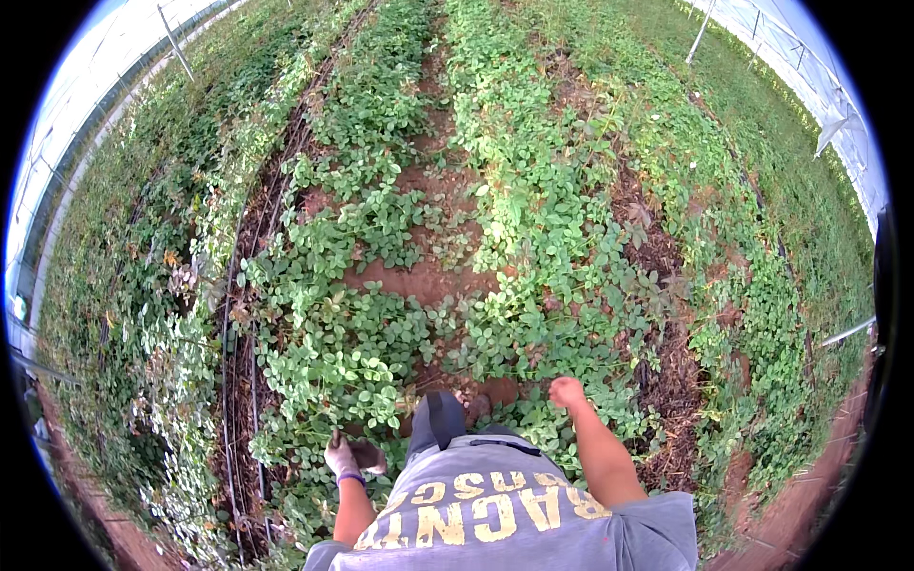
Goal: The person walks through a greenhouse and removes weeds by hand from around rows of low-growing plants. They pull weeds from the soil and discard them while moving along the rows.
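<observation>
My left hand (pixel 344 458) wears a pale work glove with dark fingertips and a purple cuff. It is low over leafy green plants (pixel 357 385), left of my thigh. Beside its fingers is a dark patch with a pale end; whether this is part of the glove or a separate thing held there, I cannot tell. My right hand (pixel 566 393) is bare, its fingers curled in, with nothing visible in it. Low foliage (pixel 593 421) lies beneath and around it. A brown boot (pixel 500 390) shows on the soil between the plant rows.
Black drip-irrigation hoses (pixel 228 357) run along the row at left. Bare reddish soil (pixel 421 282) shows in the strip ahead. Dry brown mulch (pixel 668 400) lies at right. Metal posts (pixel 700 32) and plastic sheeting (pixel 800 57) stand along the sides.
</observation>
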Motion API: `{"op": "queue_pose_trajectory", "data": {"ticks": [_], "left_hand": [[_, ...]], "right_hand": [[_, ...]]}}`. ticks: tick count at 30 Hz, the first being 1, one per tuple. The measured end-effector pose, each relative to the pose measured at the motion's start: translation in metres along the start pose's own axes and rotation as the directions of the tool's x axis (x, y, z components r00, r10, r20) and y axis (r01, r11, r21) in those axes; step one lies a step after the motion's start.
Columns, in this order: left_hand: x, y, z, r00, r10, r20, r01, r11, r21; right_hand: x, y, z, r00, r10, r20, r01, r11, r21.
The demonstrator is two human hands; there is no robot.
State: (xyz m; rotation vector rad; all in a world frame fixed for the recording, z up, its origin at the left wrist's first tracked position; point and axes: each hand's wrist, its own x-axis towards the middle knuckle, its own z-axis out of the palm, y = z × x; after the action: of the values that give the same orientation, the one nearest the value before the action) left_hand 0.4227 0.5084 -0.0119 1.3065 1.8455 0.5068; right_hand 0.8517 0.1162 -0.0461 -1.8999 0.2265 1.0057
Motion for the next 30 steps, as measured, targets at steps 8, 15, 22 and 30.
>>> {"op": "queue_pose_trajectory", "data": {"ticks": [8,15,22,30], "left_hand": [[0.093,0.14,0.14,0.977,0.165,0.134,-0.142,0.976,-0.168],[0.194,0.208,0.232,0.999,0.014,0.03,-0.018,0.991,0.13],[0.29,0.459,0.316,0.925,0.32,0.204,-0.336,0.941,0.049],[0.34,0.579,0.369,0.905,0.36,0.229,-0.199,0.831,-0.52]], "right_hand": [[0.075,-0.164,0.078,0.998,-0.013,0.069,0.018,0.997,-0.072],[0.161,-0.211,0.089,0.992,-0.109,0.071,0.129,0.879,-0.459],[0.228,-0.393,0.08,0.981,0.055,-0.184,-0.022,0.984,0.176],[0.302,-0.491,0.142,0.995,-0.026,-0.091,0.021,0.998,-0.051]]}}
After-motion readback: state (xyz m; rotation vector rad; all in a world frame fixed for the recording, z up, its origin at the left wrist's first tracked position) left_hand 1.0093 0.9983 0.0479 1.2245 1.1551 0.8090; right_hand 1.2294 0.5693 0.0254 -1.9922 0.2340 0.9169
